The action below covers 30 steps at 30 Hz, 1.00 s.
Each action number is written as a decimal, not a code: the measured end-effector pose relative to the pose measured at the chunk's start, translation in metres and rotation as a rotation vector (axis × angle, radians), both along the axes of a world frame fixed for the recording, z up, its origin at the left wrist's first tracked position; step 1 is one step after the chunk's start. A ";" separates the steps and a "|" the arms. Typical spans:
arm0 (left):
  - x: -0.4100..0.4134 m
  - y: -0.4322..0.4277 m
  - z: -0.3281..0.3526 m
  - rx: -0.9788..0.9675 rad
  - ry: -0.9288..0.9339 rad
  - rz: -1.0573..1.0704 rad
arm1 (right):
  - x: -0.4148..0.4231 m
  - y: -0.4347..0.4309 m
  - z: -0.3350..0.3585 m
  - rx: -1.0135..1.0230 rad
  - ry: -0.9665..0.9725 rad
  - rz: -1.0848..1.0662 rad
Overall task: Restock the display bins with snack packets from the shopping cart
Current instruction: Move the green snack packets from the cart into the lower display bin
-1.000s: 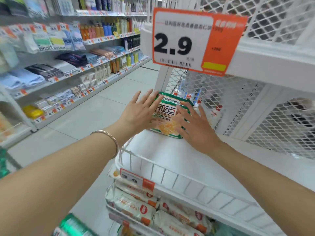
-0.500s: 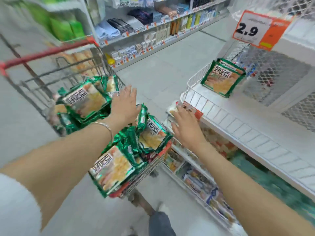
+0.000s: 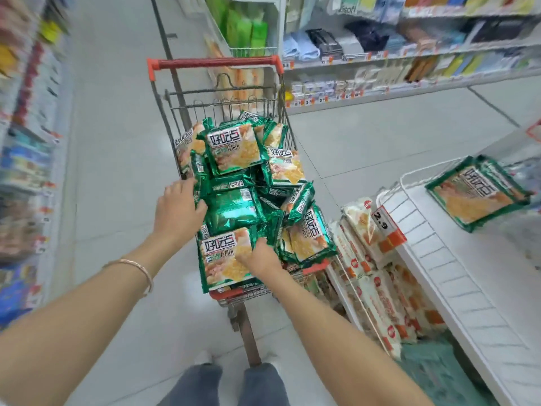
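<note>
A wire shopping cart (image 3: 216, 63) with a red handle stands in the aisle, heaped with several green snack packets (image 3: 234, 150). My left hand (image 3: 177, 209) rests on the left side of the heap, fingers spread against a shiny green packet (image 3: 231, 210). My right hand (image 3: 259, 256) lies on the nearest packet (image 3: 222, 260) at the cart's front, fingers curled over its edge. One green packet (image 3: 475, 191) lies flat in the white wire display bin (image 3: 433, 253) at the right.
A lower bin under the white one holds several white and orange packets (image 3: 377, 288). A 2.9 price tag (image 3: 388, 227) hangs on the white bin's rim. Shelves of goods line both sides of the aisle. My legs show at the bottom.
Both hands left the packet set in the white bin and swung left to the cart. The view turned with them; both hands are now on the heap.
</note>
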<state>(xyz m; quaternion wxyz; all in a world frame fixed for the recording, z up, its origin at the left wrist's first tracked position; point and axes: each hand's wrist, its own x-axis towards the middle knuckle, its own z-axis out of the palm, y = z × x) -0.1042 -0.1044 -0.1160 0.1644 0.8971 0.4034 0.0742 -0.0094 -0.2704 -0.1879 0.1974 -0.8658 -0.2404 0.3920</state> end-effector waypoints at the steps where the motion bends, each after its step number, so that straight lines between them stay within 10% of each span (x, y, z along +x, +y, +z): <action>1: -0.010 0.000 -0.005 -0.031 -0.021 0.044 | -0.004 0.001 -0.006 0.002 0.025 -0.048; 8: -0.023 -0.015 -0.022 -0.361 -0.144 0.235 | 0.042 -0.030 0.007 0.225 0.199 -0.159; 14: 0.019 -0.049 -0.006 -1.370 -0.275 0.342 | 0.077 -0.041 0.039 0.328 0.293 -0.092; 17: 0.021 -0.049 -0.012 -1.380 -0.386 0.424 | 0.095 -0.046 0.034 0.404 0.148 -0.276; 20: 0.016 -0.043 -0.017 -1.343 -0.444 0.494 | 0.114 -0.066 0.002 -0.029 -0.265 -0.462; 23: 0.008 -0.042 -0.017 -1.315 -0.467 0.513 | 0.120 -0.088 -0.029 -0.250 -0.273 -0.375; 30: 0.012 -0.035 -0.002 -1.202 -0.428 0.448 | 0.116 -0.092 0.023 0.600 -0.110 -0.984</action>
